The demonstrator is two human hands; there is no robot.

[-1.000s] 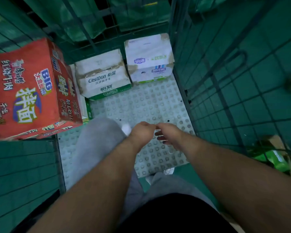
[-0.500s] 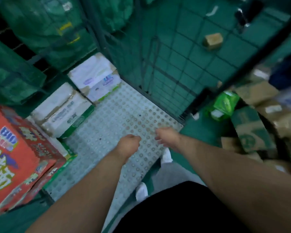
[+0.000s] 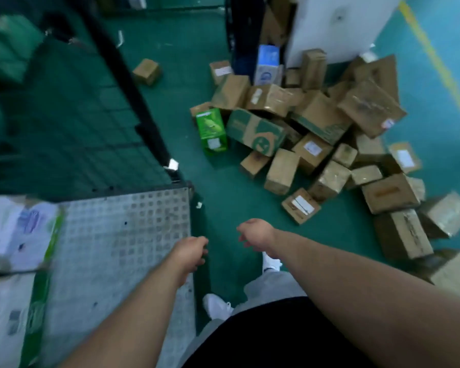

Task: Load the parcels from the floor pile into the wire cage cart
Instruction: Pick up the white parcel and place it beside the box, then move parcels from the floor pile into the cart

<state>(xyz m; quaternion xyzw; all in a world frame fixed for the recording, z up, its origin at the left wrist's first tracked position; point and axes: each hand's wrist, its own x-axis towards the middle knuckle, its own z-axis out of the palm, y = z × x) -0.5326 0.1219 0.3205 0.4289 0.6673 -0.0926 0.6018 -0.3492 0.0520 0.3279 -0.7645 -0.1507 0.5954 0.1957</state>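
Head view looks down over a green painted floor (image 3: pixel 223 168). Next in size, the dark wire cage cart (image 3: pixel 72 123) fills the left side. Its studded grey metal deck (image 3: pixel 122 235) carries white printed cartons (image 3: pixel 16 229) along its left edge, smeared by blur so their print cannot be read. To the right, well apart from the cart, the floor pile of brown cardboard parcels (image 3: pixel 316 144) sprawls against a white panel (image 3: pixel 337 27), its boxes tilted and leaning on one another. A bright green carton (image 3: pixel 211 131) stands at the pile's near left edge, and a small brown box (image 3: pixel 146 71) sits alone near the cart's dark corner post. Smallest are the hands: the left hand (image 3: pixel 190 252) hangs over the deck's right edge and the right hand (image 3: pixel 255 232) over the floor beside it. Both have fingers loosely curled under and nothing in them.

The step in hand seems to be the walk to the pile for a parcel; most of the load looks to be on the floor yet. The next move calls for stepping toward the pile, bending, and taking a loose box from its near edge rather than one that props others up. The pile's right side is cut off by the frame, the cart's upper part is out of view, and the fingertips are hidden beneath the knuckles.
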